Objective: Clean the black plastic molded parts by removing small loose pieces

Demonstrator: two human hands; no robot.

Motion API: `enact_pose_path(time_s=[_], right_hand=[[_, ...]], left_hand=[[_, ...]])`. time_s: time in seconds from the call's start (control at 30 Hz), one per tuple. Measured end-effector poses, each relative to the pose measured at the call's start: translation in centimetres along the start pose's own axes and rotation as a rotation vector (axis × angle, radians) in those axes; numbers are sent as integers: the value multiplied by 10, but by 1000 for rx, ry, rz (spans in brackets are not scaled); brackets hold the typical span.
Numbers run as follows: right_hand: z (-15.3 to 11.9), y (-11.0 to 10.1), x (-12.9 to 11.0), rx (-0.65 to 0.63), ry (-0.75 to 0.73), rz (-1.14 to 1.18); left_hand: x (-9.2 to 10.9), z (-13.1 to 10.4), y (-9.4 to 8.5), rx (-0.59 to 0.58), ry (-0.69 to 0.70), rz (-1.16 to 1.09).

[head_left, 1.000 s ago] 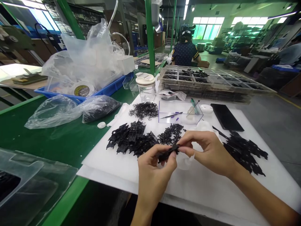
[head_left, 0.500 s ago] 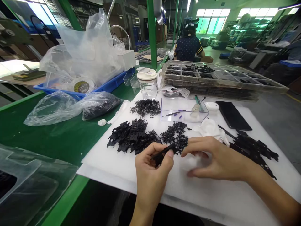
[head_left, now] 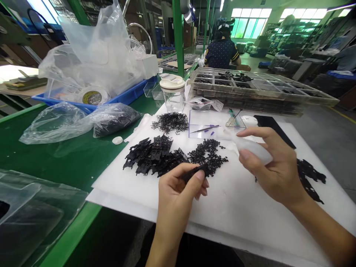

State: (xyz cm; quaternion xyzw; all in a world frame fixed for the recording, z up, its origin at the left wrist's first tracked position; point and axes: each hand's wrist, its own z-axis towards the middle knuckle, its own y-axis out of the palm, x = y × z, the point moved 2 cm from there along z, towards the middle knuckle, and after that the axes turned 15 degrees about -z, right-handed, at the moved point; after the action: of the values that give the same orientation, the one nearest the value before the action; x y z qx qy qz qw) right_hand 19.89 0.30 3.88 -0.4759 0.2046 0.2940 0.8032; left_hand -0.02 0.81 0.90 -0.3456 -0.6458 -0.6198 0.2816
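Observation:
My left hand (head_left: 182,189) pinches a flat black plastic part (head_left: 196,171) between thumb and fingers, above the front of the white work sheet. My right hand (head_left: 274,167) is closed round a smooth, whitish, small bottle (head_left: 254,148), tilted with its narrow end toward the upper left. Its far end is hidden in the palm. Just beyond my left hand lie a pile of black plastic parts (head_left: 154,154) and a heap of tiny black pieces (head_left: 207,154). Thin black bent pieces (head_left: 171,121) are heaped farther back. More flat black parts (head_left: 310,178) lie partly behind my right wrist.
A clear shallow box (head_left: 205,122) holds tweezers and purple bits. Behind it stand a lidded cup (head_left: 172,92) and stacked compartment trays (head_left: 264,87). A black phone-like slab (head_left: 274,129) lies right. Left are a bag-filled blue bin (head_left: 122,94) and a bag of black pieces (head_left: 116,118). A co-worker (head_left: 222,52) sits beyond.
My right hand has moved up and right from beside the left hand and now grips the white bottle. My left hand still holds the black part, which is slightly turned. The view has shifted slightly.

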Motion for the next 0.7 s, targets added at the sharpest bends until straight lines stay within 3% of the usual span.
enact_pose_path(time_s=[0.13, 0.33, 0.5, 0.7], right_hand=[[-1, -1, 1, 107, 46, 278], [7, -2, 1, 143, 223, 717], [7, -1, -3, -12, 240, 738], [2, 4, -5, -50, 194, 767]], left_hand=[[1, 1, 0, -27, -117, -25], [1, 1, 6, -18, -109, 174], [1, -2, 11, -18, -109, 319], [0, 0, 7, -60, -158, 344]])
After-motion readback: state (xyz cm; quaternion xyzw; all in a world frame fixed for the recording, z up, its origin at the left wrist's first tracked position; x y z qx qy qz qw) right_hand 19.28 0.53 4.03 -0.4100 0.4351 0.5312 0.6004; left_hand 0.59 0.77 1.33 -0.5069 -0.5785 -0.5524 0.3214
